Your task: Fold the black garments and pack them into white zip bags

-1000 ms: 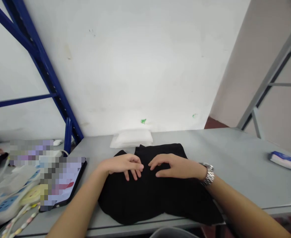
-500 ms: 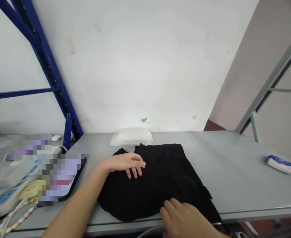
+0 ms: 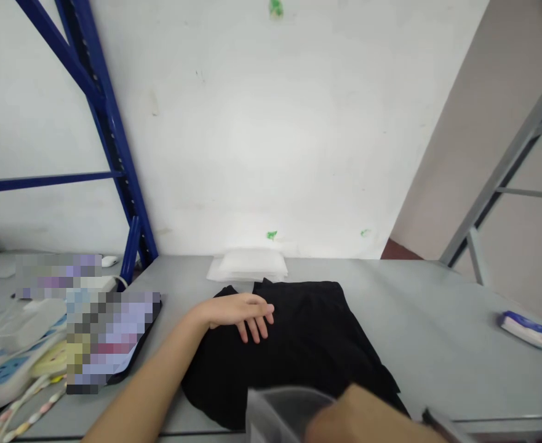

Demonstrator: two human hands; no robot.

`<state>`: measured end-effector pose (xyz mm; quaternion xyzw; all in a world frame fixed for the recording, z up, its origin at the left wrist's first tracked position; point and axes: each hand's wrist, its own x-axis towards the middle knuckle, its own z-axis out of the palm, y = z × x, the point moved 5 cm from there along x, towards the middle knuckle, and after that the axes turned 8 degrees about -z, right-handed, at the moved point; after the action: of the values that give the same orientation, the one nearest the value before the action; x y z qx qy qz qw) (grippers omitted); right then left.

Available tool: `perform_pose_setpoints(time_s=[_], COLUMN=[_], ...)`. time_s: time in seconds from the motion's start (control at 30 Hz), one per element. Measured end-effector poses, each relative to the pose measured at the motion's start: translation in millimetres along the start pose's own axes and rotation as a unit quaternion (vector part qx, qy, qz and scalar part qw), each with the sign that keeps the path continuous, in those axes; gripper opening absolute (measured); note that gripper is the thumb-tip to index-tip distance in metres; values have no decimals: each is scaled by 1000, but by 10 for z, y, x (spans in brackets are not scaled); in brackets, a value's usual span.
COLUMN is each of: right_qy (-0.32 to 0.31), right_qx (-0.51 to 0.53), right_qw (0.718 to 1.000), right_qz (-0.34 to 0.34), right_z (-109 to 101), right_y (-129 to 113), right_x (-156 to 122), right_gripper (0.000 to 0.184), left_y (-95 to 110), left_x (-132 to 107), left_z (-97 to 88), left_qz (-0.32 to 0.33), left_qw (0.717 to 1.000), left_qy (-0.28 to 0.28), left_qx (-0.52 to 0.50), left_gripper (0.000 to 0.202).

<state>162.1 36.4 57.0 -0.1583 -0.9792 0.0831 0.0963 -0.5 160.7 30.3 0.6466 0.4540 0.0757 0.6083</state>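
- Power strip [image 3: 3,373]: blue and white, at the far left of the table, with cables running across it.
- Tablet [image 3: 138,329]: black-edged, lying just beside the garment; most of its surface is pixelated.
- Your left hand [image 3: 238,312]: released, palm down, fingers slightly spread. It rests on the upper left part of the black garment [image 3: 310,335], in about the same spot as in the earlier frame.
- White packet [image 3: 252,266]: lies on the grey table [image 3: 437,351], just behind the garment and touching its far edge.
- Grey translucent plastic item [image 3: 284,415]: blurred, now raised into view at the lower edge, in front of the garment's near side. In the earlier frame, this area showed the garment's near edge.
- Your right hand [image 3: 367,419]: now off the garment's near edge and lower in view, blurred and cut off by the frame. It lies just beside the plastic item. You cannot tell whether it is clenched or grasping the item.
- Black garment: lies under your left hand, with your right hand just in front of it.
- Tissue pack [image 3: 526,330]: blue and white, near the right end of the table.
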Motion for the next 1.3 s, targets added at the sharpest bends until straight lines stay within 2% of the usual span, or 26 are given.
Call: perform_pose_setpoints(time_s=[0.03, 0.1, 0.17, 0.23, 0.3, 0.37, 0.47, 0.63, 0.77, 0.83, 0.9, 0.97, 1.03, 1.13, 1.2, 1.23, 1.3], right_qy=[13, 60, 88, 95, 161, 146, 95, 39, 64, 122, 250, 402, 532, 687, 749, 762, 760], right_qx=[15, 129, 224, 351, 463, 489, 489, 460, 450, 462, 507, 537, 519, 455, 428, 427, 448], right_qw=[1000, 983, 961, 919, 850, 835, 845, 877, 884, 869, 808, 717, 640, 532, 466, 443, 419], right_qz=[16, 113, 138, 152, 193, 205, 194, 135, 109, 128, 165, 191, 195, 193, 196, 200, 214], right_z=[-208, -547, -689, -590, -381, -117, 128, 117, 22, -39, -119, -193, -275, -416, -476, -484, -445], right_y=[85, 409, 760, 1131, 1498, 1703, 1728, 1415, 1303, 1365, 1514, 1704, 1885, 2112, 2217, 2254, 2296], right_x=[32, 128, 274, 394, 412, 379, 293, 364, 427, 396, 328, 225, 89, -205, -389, -447, -466], right_gripper=[25, 21, 22, 29, 37, 40, 30, 19, 12, 10, 17, 26, 29, 29, 26, 24, 19], left_y=[9, 26, 31, 23, 12, 12, 32, 81, 132, 145, 148, 145, 135, 92, 35, 2, -54], left_x=[3, 2, -6, -18, -26, -21, 20, 106, 71, 29, -12, -51, -98, -190, -243, -258, -260], left_z=[-13, -57, -117, -174, -213, -223, -190, -74, -62, -130, -222, -324, -440, -676, -860, -944, -1067], left_qz=[9, 31, 46, 47, 42, 42, 61, 88, 87, 82, 79, 77, 75, 65, 49, 40, 28], left_qw=[1000, 998, 994, 991, 991, 991, 989, 982, 977, 967, 952, 932, 905, 850, 806, 786, 753], left_qy=[9, 33, 59, 80, 94, 105, 130, 167, 189, 231, 283, 339, 399, 502, 569, 597, 635], left_qx=[-15, -49, -79, -92, -85, -66, -30, 13, 43, 63, 83, 105, 128, 148, 153, 156, 172], left_gripper=[54, 60, 68, 74, 73, 62, 46, 38, 33, 31, 30, 27, 26, 21, 21, 24, 33])
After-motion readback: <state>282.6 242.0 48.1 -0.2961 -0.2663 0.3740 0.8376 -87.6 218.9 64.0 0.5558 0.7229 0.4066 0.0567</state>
